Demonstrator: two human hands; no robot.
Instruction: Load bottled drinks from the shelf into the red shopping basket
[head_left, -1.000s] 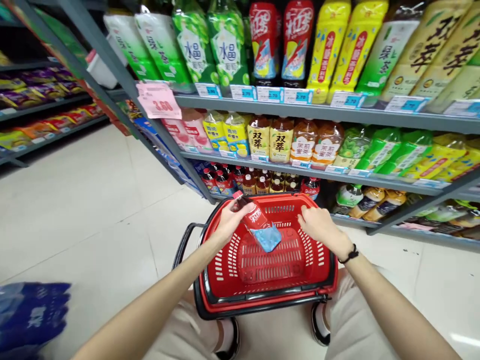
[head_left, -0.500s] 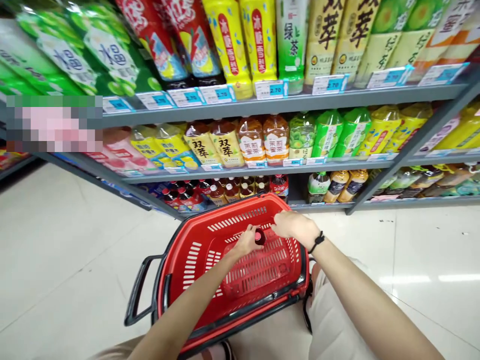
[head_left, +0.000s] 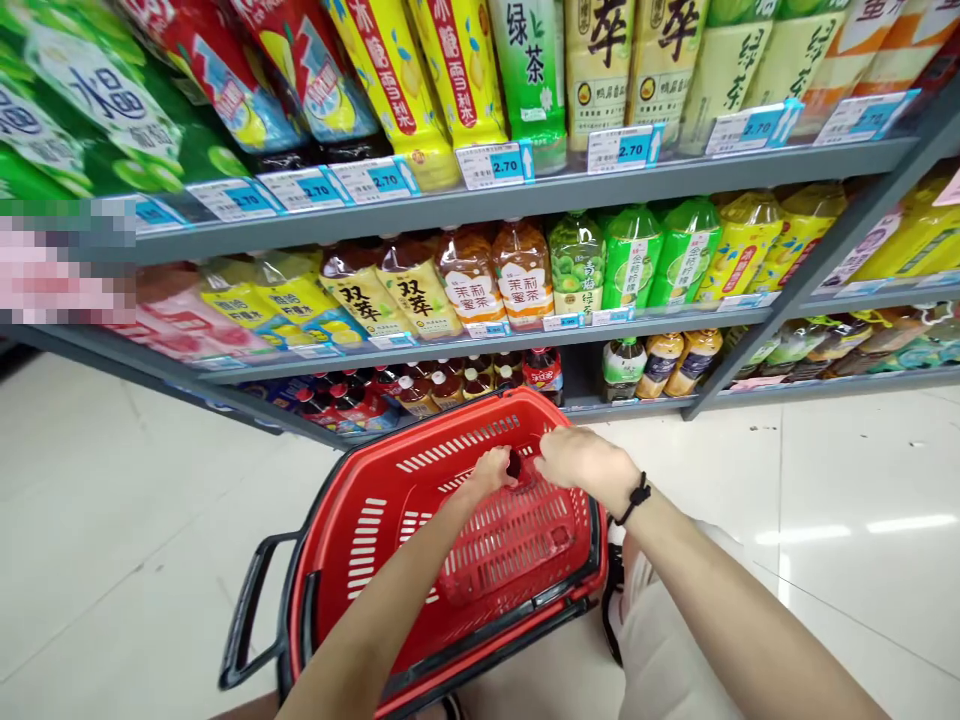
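A red shopping basket (head_left: 487, 625) with slotted walls stands on the floor close to my legs. My left hand (head_left: 491, 468) reaches down inside it, its fingers wrapped round a dark drink bottle (head_left: 514, 465). Only the dark upper part of that bottle shows; the fingers and my wrist hide the rest. My right hand (head_left: 589, 465) is over the basket's right end with its fingers curled inward, just right of the bottle. Whether those fingers hold the rim or anything else is hidden. A black band (head_left: 637, 498) circles the right wrist.
Drink shelves (head_left: 525, 190) rise directly ahead, with tea bottles (head_left: 521, 275) on the middle level and small bottles (head_left: 442, 385) on the lowest. The black basket handle (head_left: 244, 615) sticks out to the left. Pale floor tiles (head_left: 825, 540) spread on both sides.
The camera view has shifted, so the shelves look nearer and further left. The bottle's reddish cap no longer shows, and the bottle looks tilted in my left hand. My right hand has barely moved.
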